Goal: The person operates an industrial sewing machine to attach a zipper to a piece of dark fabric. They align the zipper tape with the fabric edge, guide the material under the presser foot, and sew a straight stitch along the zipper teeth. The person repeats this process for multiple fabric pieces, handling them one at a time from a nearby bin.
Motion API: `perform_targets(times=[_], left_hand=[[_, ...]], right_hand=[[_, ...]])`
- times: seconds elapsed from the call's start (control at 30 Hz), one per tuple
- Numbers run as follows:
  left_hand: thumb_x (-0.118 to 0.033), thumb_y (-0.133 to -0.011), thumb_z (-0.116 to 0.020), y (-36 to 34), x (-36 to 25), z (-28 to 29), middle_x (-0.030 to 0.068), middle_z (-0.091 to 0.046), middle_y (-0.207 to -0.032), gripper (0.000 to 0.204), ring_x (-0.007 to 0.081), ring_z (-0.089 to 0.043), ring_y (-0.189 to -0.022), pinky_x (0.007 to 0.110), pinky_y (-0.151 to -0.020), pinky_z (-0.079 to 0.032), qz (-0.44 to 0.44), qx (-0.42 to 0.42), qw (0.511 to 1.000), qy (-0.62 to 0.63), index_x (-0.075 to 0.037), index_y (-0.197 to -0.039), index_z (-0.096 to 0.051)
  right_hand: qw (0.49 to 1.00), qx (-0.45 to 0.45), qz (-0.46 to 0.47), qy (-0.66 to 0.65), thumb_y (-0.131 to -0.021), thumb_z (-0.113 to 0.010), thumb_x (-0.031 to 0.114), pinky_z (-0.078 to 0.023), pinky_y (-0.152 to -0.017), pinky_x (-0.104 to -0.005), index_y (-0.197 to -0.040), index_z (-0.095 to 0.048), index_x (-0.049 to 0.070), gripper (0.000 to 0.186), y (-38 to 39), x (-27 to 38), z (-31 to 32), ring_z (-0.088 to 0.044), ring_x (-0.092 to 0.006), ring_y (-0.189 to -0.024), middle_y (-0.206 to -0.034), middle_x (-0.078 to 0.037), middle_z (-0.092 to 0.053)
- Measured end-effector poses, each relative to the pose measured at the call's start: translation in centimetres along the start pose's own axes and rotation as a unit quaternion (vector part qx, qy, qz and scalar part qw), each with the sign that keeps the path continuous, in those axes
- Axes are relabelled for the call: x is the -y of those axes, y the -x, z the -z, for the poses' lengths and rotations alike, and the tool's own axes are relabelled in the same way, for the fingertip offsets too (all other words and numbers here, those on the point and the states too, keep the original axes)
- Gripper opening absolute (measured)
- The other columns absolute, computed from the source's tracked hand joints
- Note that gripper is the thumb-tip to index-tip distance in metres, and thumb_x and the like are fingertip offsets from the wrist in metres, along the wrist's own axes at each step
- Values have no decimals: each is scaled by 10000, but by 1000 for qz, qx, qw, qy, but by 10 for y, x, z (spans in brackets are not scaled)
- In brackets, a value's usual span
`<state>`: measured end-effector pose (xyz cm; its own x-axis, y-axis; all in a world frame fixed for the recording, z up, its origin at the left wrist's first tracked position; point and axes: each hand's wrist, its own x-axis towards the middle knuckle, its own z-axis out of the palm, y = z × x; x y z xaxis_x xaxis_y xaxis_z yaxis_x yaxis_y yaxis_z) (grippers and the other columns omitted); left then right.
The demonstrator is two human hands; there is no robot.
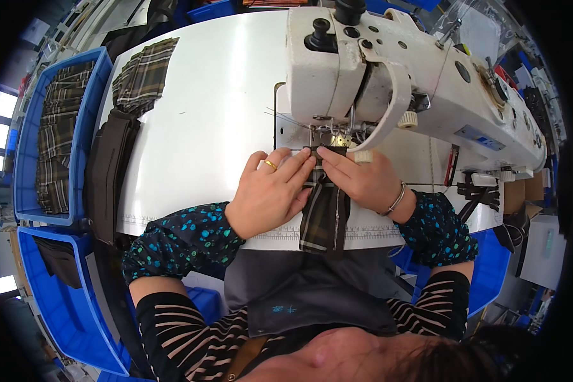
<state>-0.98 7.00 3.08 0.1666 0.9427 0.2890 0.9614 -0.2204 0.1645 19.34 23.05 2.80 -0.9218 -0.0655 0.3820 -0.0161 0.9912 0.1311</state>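
Note:
Both hands press on a narrow plaid fabric piece (316,219) whose upper end lies at the needle area of a white sewing machine (328,73). A dark strip with a thin pale line runs down its right side, and its lower end hangs past the table's front edge. From the left, my left hand (264,191), with a ring on one finger, lays its fingertips on the dark top end, its thumb at the cloth's left edge. My right hand (366,184) pinches down on the same end from the right, close to the presser foot. What lies beneath the fingertips is hidden.
At left, a blue bin (20,159) holds plaid pieces; a lower blue bin (70,318) holds dark cloth. Plaid pieces (143,73) and folded dark cloth (110,172) lie along the white table's (216,83) left side. Right: a red-handled tool (452,164), dark strips (481,194).

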Motion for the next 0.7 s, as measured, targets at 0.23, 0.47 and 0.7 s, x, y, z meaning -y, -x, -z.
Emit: perform_targets(times=[0.23,0.47,0.7], left_hand=[[-185,-823,-749,-10,8,-2,68,-600,-1458,586,291,-567,-1267,454,-1028,-442,-8,-13,1000,14,-74,-1386,-627],[-160,-810,-744,-15,12,-3,76,-592,-1445,567,303,-549,-1301,454,-1047,-441,-13,2,1000,24,-54,-1355,-634],[-119,-830,-724,-22,21,-6,88,-602,-1434,534,317,-546,-1306,462,-1051,-443,-5,-17,999,32,-37,-1350,-634]], right_hand=[[999,-18,-38,-23,-828,-677,85,-580,-681,-339,-1126,-764,93,311,-7,-7,-4,-725,-217,-846,-1303,-29,-735],[998,-20,-42,-32,-844,-673,57,-609,-762,-355,-1127,-777,97,305,-11,-11,-2,-745,-242,-912,-1264,-29,-752],[995,-88,-48,-20,-819,-675,101,-507,-855,-342,-1046,-725,106,232,-12,-18,-16,-700,-165,-935,-1106,9,-726]])
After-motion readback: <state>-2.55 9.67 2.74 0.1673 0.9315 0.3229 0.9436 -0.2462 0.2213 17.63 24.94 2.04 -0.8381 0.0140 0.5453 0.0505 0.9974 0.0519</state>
